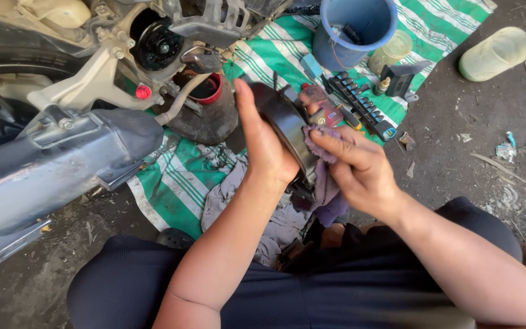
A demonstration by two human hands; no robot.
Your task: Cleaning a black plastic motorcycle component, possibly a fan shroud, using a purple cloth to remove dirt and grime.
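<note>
Black and curved, the round engine part stands on edge between both hands, above the person's lap. The left hand clasps it from the near side, thumb up along its rim. The right hand presses a purple rag against its outer face, fingers closed on the cloth. Behind lie a green striped tarp and a blue bucket.

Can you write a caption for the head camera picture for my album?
Left hand holds a dark curved part; right hand presses a purple rag on it.
</note>
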